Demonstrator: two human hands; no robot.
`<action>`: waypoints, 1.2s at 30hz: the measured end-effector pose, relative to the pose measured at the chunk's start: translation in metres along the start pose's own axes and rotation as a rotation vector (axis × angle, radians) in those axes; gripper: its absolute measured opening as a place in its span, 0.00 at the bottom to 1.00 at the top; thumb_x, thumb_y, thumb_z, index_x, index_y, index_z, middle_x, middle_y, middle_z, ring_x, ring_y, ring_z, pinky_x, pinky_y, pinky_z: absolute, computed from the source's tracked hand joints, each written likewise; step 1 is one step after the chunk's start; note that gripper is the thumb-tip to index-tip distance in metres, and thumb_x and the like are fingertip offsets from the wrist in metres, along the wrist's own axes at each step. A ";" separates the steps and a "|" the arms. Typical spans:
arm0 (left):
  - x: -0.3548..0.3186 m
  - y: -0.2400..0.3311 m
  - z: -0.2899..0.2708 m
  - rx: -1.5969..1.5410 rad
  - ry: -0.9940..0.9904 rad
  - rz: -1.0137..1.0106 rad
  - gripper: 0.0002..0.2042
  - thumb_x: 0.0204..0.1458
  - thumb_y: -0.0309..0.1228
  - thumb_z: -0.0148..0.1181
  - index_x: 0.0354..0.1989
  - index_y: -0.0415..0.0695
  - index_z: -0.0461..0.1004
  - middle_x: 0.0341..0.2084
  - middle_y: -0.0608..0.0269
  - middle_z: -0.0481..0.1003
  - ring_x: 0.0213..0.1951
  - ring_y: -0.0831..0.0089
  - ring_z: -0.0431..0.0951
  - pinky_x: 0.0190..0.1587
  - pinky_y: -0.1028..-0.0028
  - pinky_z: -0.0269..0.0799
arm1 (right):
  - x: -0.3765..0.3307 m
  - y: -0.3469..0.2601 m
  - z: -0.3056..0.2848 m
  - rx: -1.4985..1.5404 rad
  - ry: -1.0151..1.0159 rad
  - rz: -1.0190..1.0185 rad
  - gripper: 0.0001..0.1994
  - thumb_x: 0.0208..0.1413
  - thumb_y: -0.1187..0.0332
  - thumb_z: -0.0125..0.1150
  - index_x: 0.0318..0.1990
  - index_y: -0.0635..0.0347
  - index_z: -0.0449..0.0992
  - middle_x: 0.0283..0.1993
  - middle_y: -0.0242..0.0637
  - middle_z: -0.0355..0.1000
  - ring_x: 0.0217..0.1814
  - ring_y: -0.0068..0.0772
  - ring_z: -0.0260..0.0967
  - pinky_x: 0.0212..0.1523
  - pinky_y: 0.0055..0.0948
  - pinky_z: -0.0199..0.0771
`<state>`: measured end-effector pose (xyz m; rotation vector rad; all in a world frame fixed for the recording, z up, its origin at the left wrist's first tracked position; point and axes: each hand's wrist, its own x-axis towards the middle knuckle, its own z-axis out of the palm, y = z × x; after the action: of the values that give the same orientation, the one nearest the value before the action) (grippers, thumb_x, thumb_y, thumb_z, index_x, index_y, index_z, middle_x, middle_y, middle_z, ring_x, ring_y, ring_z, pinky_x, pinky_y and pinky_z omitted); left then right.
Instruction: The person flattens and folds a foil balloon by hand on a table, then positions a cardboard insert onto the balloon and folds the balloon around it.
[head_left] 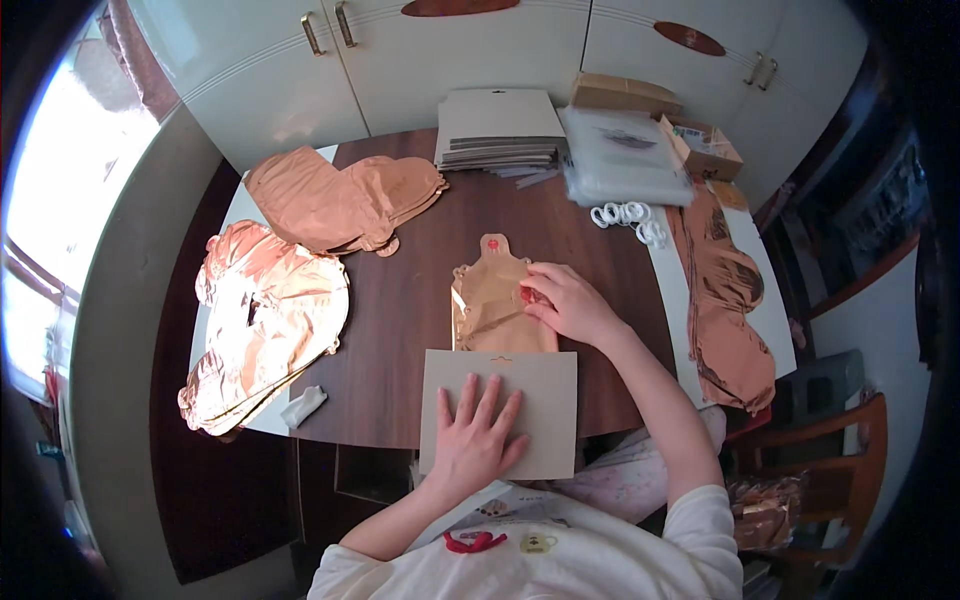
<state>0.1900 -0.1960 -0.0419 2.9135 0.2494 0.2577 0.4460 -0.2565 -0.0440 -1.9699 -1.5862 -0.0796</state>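
Observation:
My left hand [477,432] lies flat, fingers spread, on a grey cardboard sheet [545,385] at the near edge of the dark brown table [400,300]. Just beyond the sheet lies a folded rose-gold foil balloon [490,300], its neck pointing away from me. My right hand [565,300] rests on the balloon's right side with fingers curled, pinching or pressing its edge.
Piles of flat rose-gold foil balloons lie at the left [265,330], the back left [340,200] and the right [725,300]. At the back are stacked grey cards [498,125], clear plastic bags [625,155], white rings [630,218], cardboard boxes [705,148]. A wooden chair [830,450] stands right.

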 end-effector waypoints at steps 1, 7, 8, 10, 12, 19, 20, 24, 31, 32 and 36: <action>0.001 0.001 -0.001 -0.001 0.001 0.001 0.30 0.47 0.49 0.57 0.59 0.52 0.65 0.61 0.51 0.58 0.63 0.47 0.54 0.60 0.37 0.44 | -0.002 0.006 0.001 0.021 -0.022 0.033 0.17 0.48 0.65 0.64 0.45 0.59 0.73 0.51 0.40 0.67 0.54 0.43 0.63 0.55 0.37 0.66; 0.011 0.005 -0.003 -0.010 -0.022 -0.030 0.29 0.48 0.49 0.56 0.60 0.56 0.63 0.61 0.50 0.58 0.63 0.45 0.53 0.59 0.36 0.45 | -0.002 0.009 0.005 0.067 -0.072 0.084 0.16 0.49 0.66 0.64 0.46 0.60 0.74 0.51 0.40 0.67 0.55 0.43 0.63 0.56 0.36 0.65; 0.014 0.005 -0.002 0.003 -0.009 -0.032 0.30 0.48 0.49 0.55 0.60 0.56 0.63 0.60 0.50 0.59 0.63 0.45 0.54 0.58 0.36 0.46 | -0.002 0.009 0.005 0.070 -0.068 0.080 0.16 0.49 0.66 0.63 0.46 0.60 0.74 0.51 0.40 0.68 0.56 0.43 0.63 0.56 0.36 0.65; 0.021 0.005 0.000 0.016 0.004 -0.034 0.30 0.47 0.49 0.55 0.60 0.56 0.63 0.60 0.50 0.59 0.62 0.46 0.54 0.57 0.36 0.47 | -0.002 0.011 0.005 0.087 -0.067 0.080 0.17 0.49 0.66 0.64 0.46 0.61 0.73 0.51 0.40 0.67 0.56 0.43 0.63 0.56 0.36 0.65; 0.029 0.006 0.002 0.026 0.009 -0.045 0.30 0.47 0.50 0.54 0.61 0.56 0.62 0.60 0.49 0.59 0.62 0.45 0.54 0.57 0.36 0.48 | -0.002 0.013 0.005 0.103 -0.068 0.079 0.17 0.48 0.66 0.64 0.46 0.61 0.73 0.51 0.40 0.67 0.56 0.43 0.63 0.56 0.36 0.65; 0.043 0.003 0.007 0.024 -0.013 -0.079 0.32 0.49 0.52 0.53 0.63 0.56 0.59 0.62 0.45 0.55 0.63 0.40 0.51 0.57 0.34 0.44 | 0.002 0.012 0.003 0.128 -0.077 0.086 0.19 0.45 0.67 0.66 0.45 0.61 0.72 0.50 0.40 0.67 0.51 0.44 0.64 0.54 0.37 0.66; 0.046 0.003 0.007 0.032 0.010 -0.073 0.31 0.48 0.52 0.52 0.62 0.56 0.60 0.62 0.46 0.55 0.63 0.41 0.52 0.57 0.34 0.46 | 0.003 0.011 0.003 0.134 -0.084 0.106 0.19 0.45 0.68 0.65 0.45 0.61 0.71 0.50 0.40 0.67 0.51 0.44 0.64 0.54 0.37 0.66; 0.050 0.002 0.007 0.045 -0.020 -0.076 0.32 0.49 0.53 0.50 0.64 0.56 0.58 0.63 0.45 0.53 0.63 0.39 0.50 0.58 0.34 0.43 | 0.004 0.013 0.002 0.119 -0.086 0.101 0.18 0.45 0.68 0.65 0.45 0.60 0.71 0.49 0.40 0.67 0.51 0.45 0.64 0.55 0.37 0.66; 0.052 0.001 0.010 0.044 0.002 -0.075 0.32 0.49 0.54 0.49 0.62 0.55 0.60 0.63 0.46 0.53 0.64 0.40 0.50 0.57 0.33 0.43 | 0.026 0.016 0.009 0.198 -0.058 0.339 0.20 0.47 0.67 0.65 0.48 0.62 0.70 0.50 0.44 0.66 0.52 0.42 0.65 0.53 0.33 0.67; 0.051 0.001 0.010 0.045 -0.013 -0.075 0.32 0.49 0.55 0.48 0.63 0.55 0.59 0.63 0.45 0.53 0.64 0.39 0.49 0.57 0.33 0.43 | 0.031 0.015 0.009 0.146 -0.055 0.392 0.21 0.47 0.67 0.65 0.49 0.63 0.69 0.49 0.46 0.66 0.52 0.40 0.66 0.51 0.32 0.69; 0.051 0.002 0.010 0.053 -0.022 -0.074 0.33 0.50 0.55 0.48 0.64 0.54 0.58 0.63 0.44 0.52 0.64 0.38 0.49 0.57 0.33 0.42 | 0.051 0.015 0.003 0.204 -0.185 0.556 0.25 0.44 0.61 0.67 0.48 0.64 0.68 0.52 0.49 0.65 0.53 0.48 0.66 0.52 0.37 0.68</action>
<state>0.2415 -0.1905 -0.0429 2.9501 0.3653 0.2105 0.4734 -0.2126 -0.0321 -2.2217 -1.0447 0.4781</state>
